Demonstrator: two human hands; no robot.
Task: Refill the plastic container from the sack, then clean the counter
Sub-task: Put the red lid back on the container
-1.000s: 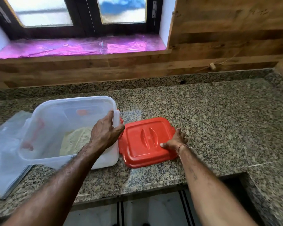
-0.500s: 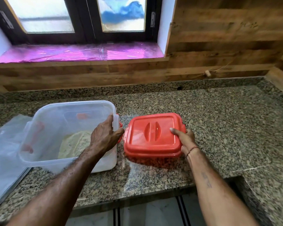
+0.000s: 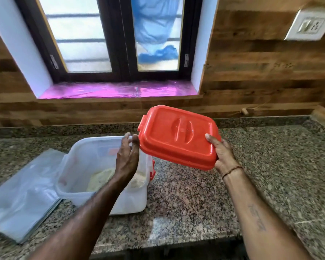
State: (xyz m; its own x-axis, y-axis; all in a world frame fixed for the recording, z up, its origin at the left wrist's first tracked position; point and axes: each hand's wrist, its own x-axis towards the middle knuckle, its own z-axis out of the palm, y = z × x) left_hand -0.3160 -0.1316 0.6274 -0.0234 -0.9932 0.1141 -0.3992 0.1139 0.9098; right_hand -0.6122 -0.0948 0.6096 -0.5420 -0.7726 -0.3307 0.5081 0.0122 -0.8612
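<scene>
A clear plastic container (image 3: 79, 166) with some pale flour in its bottom stands uncovered on the granite counter (image 3: 195, 203). Its red lid (image 3: 176, 136) is in the air, tilted, above and to the right of the container, with my right hand (image 3: 221, 154) gripping the lid's right corner. My left hand (image 3: 128, 156) hovers over the container's right rim with fingers spread, its fingertips close to the lid's left edge, holding nothing. A red latch (image 3: 152, 168) shows on the container's right side.
A flattened clear plastic bag (image 3: 21, 194) lies on the counter left of the container. Behind the counter is a wooden wall with a window and a pink-lined sill (image 3: 118, 90). A wall socket (image 3: 310, 25) sits top right. The counter's front edge runs near the bottom.
My right hand lifted the red lid off the counter and raised it, tilted, toward the container. My left hand let go of the container's rim and opened. The camera tilted upward.
</scene>
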